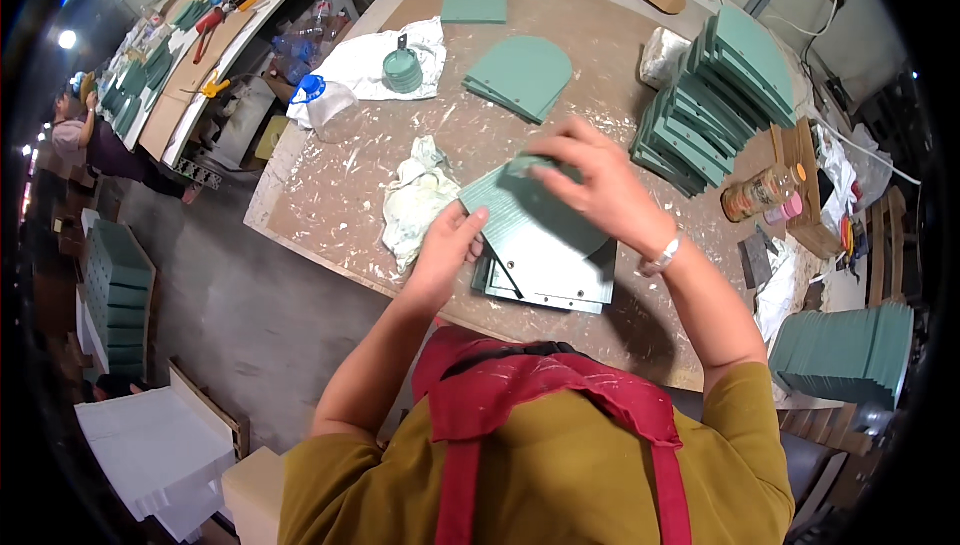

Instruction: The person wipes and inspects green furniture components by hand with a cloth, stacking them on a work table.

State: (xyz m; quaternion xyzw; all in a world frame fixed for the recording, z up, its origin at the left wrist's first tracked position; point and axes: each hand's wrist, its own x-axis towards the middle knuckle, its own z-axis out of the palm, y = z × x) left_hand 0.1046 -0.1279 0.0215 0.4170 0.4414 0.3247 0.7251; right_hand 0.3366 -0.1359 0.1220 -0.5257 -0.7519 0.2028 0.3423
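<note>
Green board (520,210) sits near the table's (330,195) front edge, lifted over a small pile (560,280) of boards. Left hand (447,245) fingers pinch its lower corner. Right hand (598,180) fingers press closed on a green pad (530,167), rubbing the top. It looks like a wiping step. A rag (415,200) lies just beside, left.

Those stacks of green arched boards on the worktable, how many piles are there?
4: one flat board at the far edge, a fanned pile mid-table, a tall stack at right, a pile under the hands. More elsewhere.
</note>
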